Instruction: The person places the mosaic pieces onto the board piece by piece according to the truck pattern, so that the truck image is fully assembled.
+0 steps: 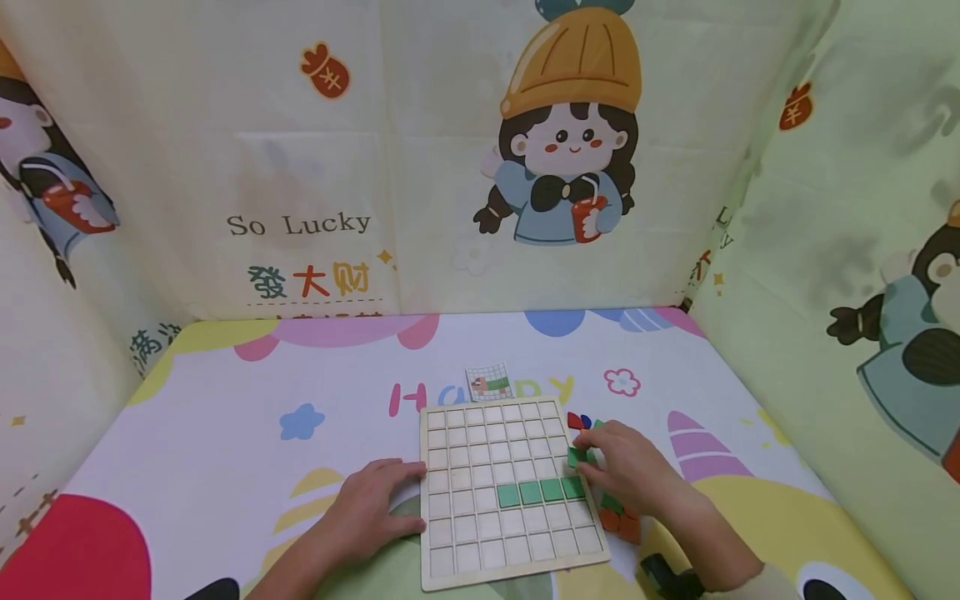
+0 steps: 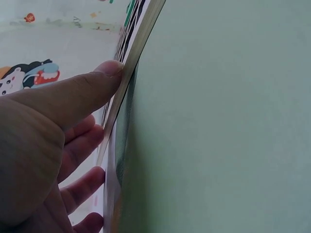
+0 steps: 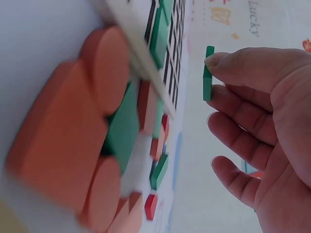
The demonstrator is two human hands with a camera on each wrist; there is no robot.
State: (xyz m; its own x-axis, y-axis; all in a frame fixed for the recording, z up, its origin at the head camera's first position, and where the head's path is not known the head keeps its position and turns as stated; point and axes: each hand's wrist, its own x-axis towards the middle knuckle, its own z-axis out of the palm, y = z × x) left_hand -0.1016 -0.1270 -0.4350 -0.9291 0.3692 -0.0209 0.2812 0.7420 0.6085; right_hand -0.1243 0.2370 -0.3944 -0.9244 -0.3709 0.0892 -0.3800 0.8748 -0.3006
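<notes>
A pale wooden grid board [image 1: 480, 454] lies flat on the table, with a row of green square tiles [image 1: 530, 492] set into one of its lower rows, reaching the right side. My left hand [image 1: 371, 508] touches the board's left edge with thumb and fingertips; in the left wrist view the thumb [image 2: 90, 90] presses on that edge. My right hand [image 1: 637, 471] pinches a green tile [image 3: 208, 80] between thumb and index finger, above the board's right edge. Its other fingers are loosely bent. In the head view, the hand partly covers the loose pieces.
Beside the board's right edge lie loose orange pieces [image 1: 620, 525], a green piece [image 1: 611, 502], a red piece [image 1: 575, 421] and a blue piece [image 1: 587, 422]. A small picture card [image 1: 489, 382] lies behind the board. Printed cloth walls [image 1: 427, 167] stand behind the table and at its sides.
</notes>
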